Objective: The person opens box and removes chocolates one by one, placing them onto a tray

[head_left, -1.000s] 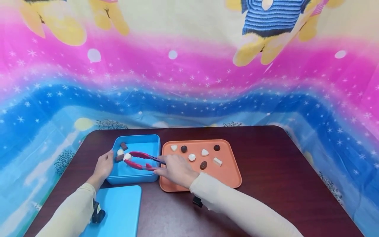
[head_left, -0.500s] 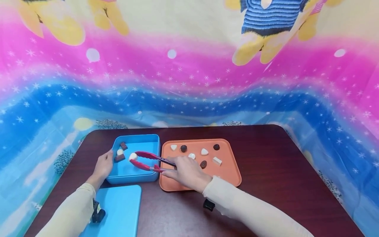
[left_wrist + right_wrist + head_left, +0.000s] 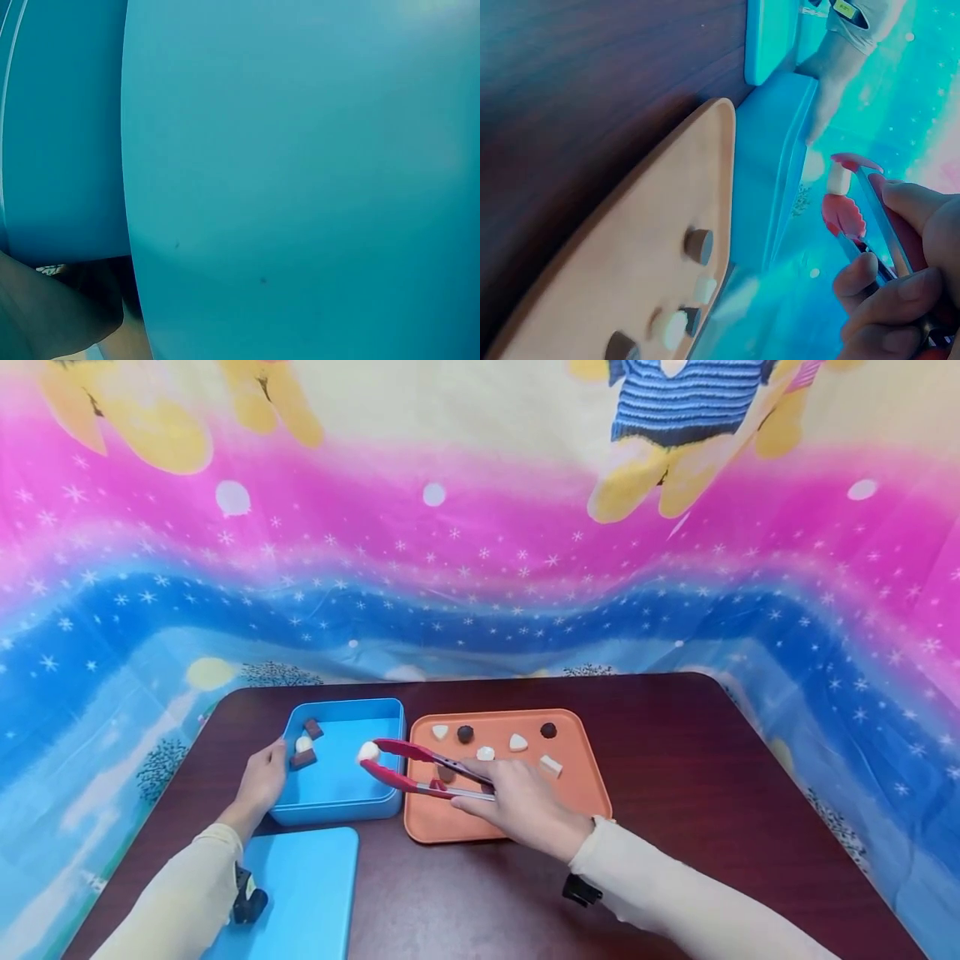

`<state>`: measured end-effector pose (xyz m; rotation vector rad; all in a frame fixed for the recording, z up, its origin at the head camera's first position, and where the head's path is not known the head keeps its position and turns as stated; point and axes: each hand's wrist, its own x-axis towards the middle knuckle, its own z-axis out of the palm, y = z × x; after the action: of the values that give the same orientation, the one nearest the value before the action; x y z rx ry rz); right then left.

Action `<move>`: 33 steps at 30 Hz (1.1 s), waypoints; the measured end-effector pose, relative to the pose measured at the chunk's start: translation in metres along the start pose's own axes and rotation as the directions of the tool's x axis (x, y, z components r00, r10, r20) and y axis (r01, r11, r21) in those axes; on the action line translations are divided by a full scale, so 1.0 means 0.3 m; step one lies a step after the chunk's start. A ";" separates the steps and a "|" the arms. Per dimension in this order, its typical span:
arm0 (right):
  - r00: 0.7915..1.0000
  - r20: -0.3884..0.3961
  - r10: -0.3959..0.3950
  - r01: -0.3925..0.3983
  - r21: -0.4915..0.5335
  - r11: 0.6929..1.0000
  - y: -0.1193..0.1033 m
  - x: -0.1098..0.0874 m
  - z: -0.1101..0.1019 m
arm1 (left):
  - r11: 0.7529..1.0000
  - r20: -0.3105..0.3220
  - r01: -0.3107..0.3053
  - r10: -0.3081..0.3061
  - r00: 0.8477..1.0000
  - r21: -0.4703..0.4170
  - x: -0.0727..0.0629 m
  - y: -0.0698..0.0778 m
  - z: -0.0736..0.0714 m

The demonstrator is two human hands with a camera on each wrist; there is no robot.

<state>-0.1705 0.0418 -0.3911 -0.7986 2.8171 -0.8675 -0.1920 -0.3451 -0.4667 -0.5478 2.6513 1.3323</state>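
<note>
My right hand (image 3: 532, 802) grips red-tipped tongs (image 3: 427, 781) over the gap between box and tray. A small white chocolate-like piece (image 3: 368, 752) is pinched between their tips, shown too in the right wrist view (image 3: 839, 180). My left hand (image 3: 264, 777) rests against the outer left wall of the blue box (image 3: 352, 810), its fingers partly hidden; the right wrist view has it extended along the wall. Inside the box's left side lie brown pieces (image 3: 303, 759) and a white one (image 3: 303, 744). Several dark and white pieces (image 3: 518, 742) sit on the orange tray (image 3: 450, 827).
A flat blue lid (image 3: 315, 877) lies in front of the box, under my left forearm, and fills most of the left wrist view. The dark wooden table (image 3: 675, 793) extends right of the tray. A printed cloth (image 3: 480, 552) hangs behind it.
My right hand has moved right, carrying the tongs and the white piece from the box's left side to its right rim. The left hand has stayed at the box.
</note>
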 end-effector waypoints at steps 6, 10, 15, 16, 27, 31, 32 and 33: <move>0.998 -0.055 0.012 -0.017 -0.087 0.996 0.048 -0.053 -0.024 | 1.000 0.002 0.005 -0.005 1.000 -0.002 -0.001 -0.005 -0.003; 0.997 -0.042 0.058 -0.062 -0.091 0.994 0.071 -0.076 -0.034 | 1.000 -0.003 0.007 -0.007 1.000 -0.005 -0.003 -0.010 -0.009; 0.996 -0.031 0.083 -0.086 -0.082 0.993 0.101 -0.102 -0.038 | 1.000 0.005 0.009 -0.009 1.000 -0.007 -0.003 -0.014 -0.010; 0.996 -0.030 0.086 -0.088 -0.078 0.993 0.108 -0.107 -0.040 | 1.000 0.005 0.010 -0.010 1.000 -0.008 -0.003 -0.013 -0.010; 0.996 -0.049 0.069 -0.074 -0.114 0.991 0.178 -0.176 -0.055 | 1.000 0.003 0.004 -0.004 1.000 -0.003 -0.005 0.000 -0.008; 0.997 -0.052 0.062 -0.069 -0.140 0.988 0.198 -0.194 -0.055 | 1.000 0.003 0.009 -0.009 1.000 -0.003 -0.002 0.002 -0.007; 0.997 -0.051 0.066 -0.073 -0.146 0.987 0.203 -0.198 -0.056 | 1.000 0.008 0.013 -0.012 1.000 -0.009 0.000 0.002 -0.007; 0.996 -0.046 0.075 -0.081 -0.147 0.986 0.208 -0.202 -0.057 | 1.000 0.012 0.013 -0.013 1.000 -0.014 0.002 0.003 -0.006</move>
<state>-0.1508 0.1248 -0.4148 -0.6891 2.9549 -0.6763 -0.1927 -0.3461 -0.4653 -0.5562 2.6266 1.3476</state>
